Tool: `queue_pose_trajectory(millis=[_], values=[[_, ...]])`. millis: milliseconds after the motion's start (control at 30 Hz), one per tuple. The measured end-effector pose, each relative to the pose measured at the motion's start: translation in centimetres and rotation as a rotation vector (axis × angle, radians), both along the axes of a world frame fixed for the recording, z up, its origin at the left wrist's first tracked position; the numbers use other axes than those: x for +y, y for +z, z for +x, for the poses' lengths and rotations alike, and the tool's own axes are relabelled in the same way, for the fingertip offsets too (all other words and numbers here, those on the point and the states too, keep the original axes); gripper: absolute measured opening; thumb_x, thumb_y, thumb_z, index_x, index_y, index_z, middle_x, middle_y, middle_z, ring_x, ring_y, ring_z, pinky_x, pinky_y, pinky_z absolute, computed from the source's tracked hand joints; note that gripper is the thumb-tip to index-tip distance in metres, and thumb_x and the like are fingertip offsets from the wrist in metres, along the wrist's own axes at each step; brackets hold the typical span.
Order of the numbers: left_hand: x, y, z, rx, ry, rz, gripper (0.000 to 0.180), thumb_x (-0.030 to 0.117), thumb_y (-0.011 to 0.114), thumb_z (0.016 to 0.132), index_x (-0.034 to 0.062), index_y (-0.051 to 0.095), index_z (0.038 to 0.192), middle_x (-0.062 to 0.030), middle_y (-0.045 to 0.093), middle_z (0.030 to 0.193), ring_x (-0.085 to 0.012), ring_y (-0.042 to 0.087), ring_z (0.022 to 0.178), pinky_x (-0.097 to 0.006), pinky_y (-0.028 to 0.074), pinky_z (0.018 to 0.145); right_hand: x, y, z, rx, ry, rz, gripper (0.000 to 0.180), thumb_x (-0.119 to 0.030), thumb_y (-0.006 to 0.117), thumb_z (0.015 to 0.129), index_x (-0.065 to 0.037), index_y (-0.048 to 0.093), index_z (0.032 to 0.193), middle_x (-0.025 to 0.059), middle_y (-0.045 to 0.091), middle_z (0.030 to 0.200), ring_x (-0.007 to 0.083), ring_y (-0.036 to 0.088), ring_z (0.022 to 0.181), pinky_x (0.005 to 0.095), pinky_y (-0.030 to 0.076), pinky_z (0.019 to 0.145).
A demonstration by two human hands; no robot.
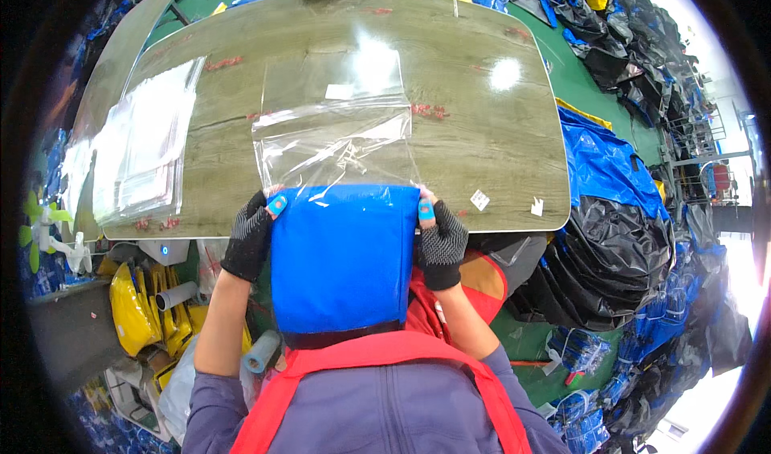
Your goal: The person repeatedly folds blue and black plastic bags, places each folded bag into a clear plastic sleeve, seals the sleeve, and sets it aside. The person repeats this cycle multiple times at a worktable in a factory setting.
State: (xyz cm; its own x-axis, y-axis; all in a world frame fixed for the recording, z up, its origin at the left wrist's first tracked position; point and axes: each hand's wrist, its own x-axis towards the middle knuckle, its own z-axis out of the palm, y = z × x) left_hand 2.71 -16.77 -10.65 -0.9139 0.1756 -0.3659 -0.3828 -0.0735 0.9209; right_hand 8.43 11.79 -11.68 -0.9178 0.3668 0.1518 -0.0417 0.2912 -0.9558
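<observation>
Blue folded fabric (344, 257) hangs at the near edge of the worktop (498, 132), its top meeting the mouth of a clear plastic bag (333, 137) lying flat there. Left hand (247, 241) and right hand (440, 243), both gloved, pinch its upper corners, fingertips half hidden behind cloth. Its lower end disappears behind the person's red apron (377, 353).
</observation>
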Motion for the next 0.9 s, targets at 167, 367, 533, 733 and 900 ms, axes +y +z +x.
queue_pose_trajectory(millis=[167,367,533,733,900], values=[[0.4,-1.1,0.5,0.026,0.075,-0.026,0.042,0.032,0.063,0.091,0.0025,0.059,0.121,-0.0053,0.063,0.106,-0.0119,0.055,0.094,-0.026,0.045,0.085,-0.5,-0.3,0.7,-0.023,0.006,0.132,0.033,-0.023,0.052,0.098,0.001,0.062,0.118,0.0157,0.070,0.102,0.0126,0.064,0.087,0.0279,0.050,0.079],[0.1,-1.4,0.9,-0.033,0.043,-0.036,0.042,0.031,0.064,0.090,0.0027,0.059,0.121,-0.0058,0.062,0.108,-0.0129,0.055,0.098,-0.028,0.045,0.086,0.5,-2.2,2.2,-0.185,0.059,0.138,0.030,-0.022,0.051,0.098,0.002,0.065,0.109,0.0154,0.070,0.089,0.0122,0.063,0.076,0.0294,0.050,0.070],[0.2,-0.3,1.7,-0.094,-0.012,-0.040,0.050,0.033,0.068,0.086,0.0033,0.055,0.124,-0.0085,0.062,0.108,-0.0154,0.056,0.098,-0.030,0.046,0.086,4.0,-0.5,4.3,-0.295,0.542,0.596,0.025,-0.017,0.063,0.077,-0.005,0.065,0.100,0.0209,0.065,0.088,0.0406,0.062,0.078,0.0457,0.050,0.067],[2.1,-0.7,2.3,-0.118,0.012,-0.071,0.058,0.033,0.072,0.083,0.0025,0.050,0.128,-0.0113,0.060,0.114,-0.0203,0.056,0.104,-0.034,0.045,0.092,5.8,2.0,0.5,-0.423,0.336,-0.421,0.040,-0.034,0.069,0.084,-0.002,0.065,0.107,0.0123,0.068,0.094,0.0182,0.065,0.085,0.0328,0.052,0.073],[2.3,0.0,5.6,-0.079,-0.047,-0.175,0.076,0.034,0.075,0.079,0.0021,0.040,0.138,-0.0144,0.054,0.128,-0.0234,0.053,0.114,-0.036,0.041,0.099,0.4,0.5,2.7,-0.560,0.333,-0.357,0.075,-0.042,0.071,0.081,0.001,0.043,0.136,0.0161,0.055,0.128,0.0252,0.052,0.116,0.0378,0.038,0.102]])
